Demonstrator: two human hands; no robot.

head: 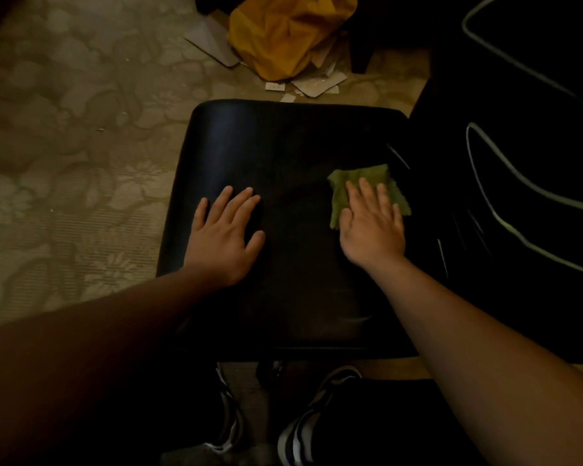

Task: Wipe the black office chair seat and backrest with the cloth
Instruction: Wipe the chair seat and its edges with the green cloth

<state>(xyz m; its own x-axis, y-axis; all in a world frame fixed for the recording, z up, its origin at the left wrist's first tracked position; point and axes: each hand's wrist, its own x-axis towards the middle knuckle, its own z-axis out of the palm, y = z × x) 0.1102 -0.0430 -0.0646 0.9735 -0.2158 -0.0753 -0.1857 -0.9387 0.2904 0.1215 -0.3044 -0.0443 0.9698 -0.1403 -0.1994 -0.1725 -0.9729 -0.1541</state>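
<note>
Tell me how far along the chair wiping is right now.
Nothing shows as finished; the dim light hides which parts of the seat are already clean. In hand: the right hand presses the green cloth flat on the seat's right side, while the left hand rests flat on the left side, bracing. Left, by the look of it: the rest of the seat, and the backrest at right, which neither hand touches.

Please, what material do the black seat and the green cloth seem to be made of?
The seat looks like smooth leather or a vinyl imitation: a soft sheen runs along its far left part. Which of the two, the picture cannot tell. The cloth under the right hand looks like matte woven fabric, with creases and a frayed edge.
</note>
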